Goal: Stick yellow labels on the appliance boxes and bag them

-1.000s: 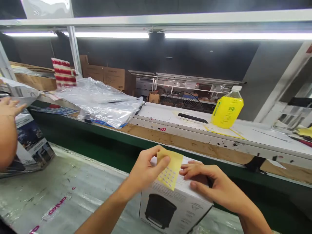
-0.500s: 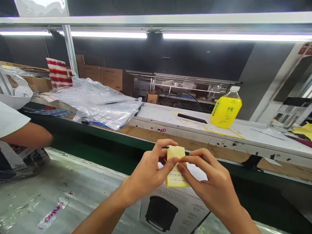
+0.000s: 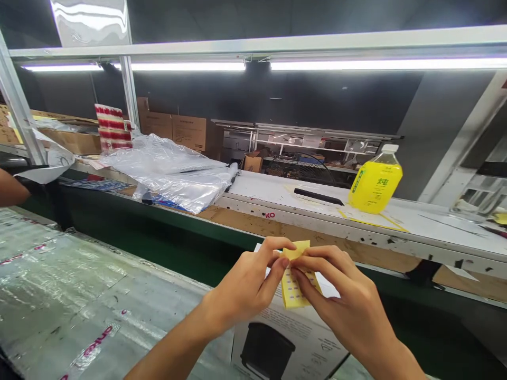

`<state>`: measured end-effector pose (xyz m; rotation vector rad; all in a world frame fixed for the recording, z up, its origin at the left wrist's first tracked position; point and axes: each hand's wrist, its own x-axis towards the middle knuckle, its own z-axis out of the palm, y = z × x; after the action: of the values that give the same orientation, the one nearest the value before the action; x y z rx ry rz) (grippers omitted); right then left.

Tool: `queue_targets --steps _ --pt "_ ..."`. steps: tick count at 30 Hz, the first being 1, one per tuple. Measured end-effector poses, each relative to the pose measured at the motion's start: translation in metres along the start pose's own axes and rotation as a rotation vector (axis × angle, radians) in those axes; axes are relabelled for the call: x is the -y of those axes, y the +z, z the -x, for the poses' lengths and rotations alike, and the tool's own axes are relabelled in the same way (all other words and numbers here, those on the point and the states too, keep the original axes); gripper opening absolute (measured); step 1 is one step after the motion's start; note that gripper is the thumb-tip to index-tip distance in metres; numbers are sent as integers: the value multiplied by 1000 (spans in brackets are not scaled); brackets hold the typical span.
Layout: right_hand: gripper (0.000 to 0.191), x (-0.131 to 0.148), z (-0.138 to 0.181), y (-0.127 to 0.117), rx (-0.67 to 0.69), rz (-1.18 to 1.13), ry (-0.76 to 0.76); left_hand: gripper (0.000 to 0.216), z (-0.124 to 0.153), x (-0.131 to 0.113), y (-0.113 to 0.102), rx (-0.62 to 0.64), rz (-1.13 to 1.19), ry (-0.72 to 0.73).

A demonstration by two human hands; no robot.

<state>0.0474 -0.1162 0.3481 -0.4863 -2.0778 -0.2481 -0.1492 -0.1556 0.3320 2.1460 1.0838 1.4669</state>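
Between my two hands is a yellow sheet of small printed labels (image 3: 293, 300), held above a white box. My left hand (image 3: 247, 285) pinches its upper left part between thumb and fingers. My right hand (image 3: 340, 295) is closed at its upper right, thumb and fingertips pressed on the sheet near the left thumb. Whether a single label sits in the right fingertips cannot be made out. Beneath the hands stands the white box (image 3: 291, 343), printed with a black appliance picture and small text; my hands and the sheet cover much of its top.
A green conveyor strip (image 3: 170, 253) runs behind the film-covered bench (image 3: 99, 279). On the white shelf (image 3: 261, 184) are plastic bags (image 3: 186, 182), a black strip (image 3: 319, 197), a bottle of yellow liquid (image 3: 376, 182) and red-white tape rolls (image 3: 113, 129). Another person's arm (image 3: 11, 190) shows at left.
The view has shifted slightly left. The yellow sheet is more tilted, with its top bent between my fingers. The other person's arm has drawn toward the left edge.
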Motion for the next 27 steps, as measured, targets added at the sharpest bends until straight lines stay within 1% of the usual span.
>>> queue_targets --steps 4,7,11,15,21,27 --pt "9 -1 1 0 27 -36 44 22 0 4 1 9 6 -16" --pt "11 0 1 0 30 -56 70 22 0 9 3 -19 3 -11" --pt "15 2 2 3 3 -2 15 21 0 14 6 -90 -46 86" --pt "19 4 2 7 -9 77 -51 15 -1 13 6 -127 -149 177" --pt "11 5 -4 5 26 70 -53 13 -1 13 4 -185 -322 279" --pt "5 10 -15 2 74 92 -76 12 3 13 1 -205 -300 281"
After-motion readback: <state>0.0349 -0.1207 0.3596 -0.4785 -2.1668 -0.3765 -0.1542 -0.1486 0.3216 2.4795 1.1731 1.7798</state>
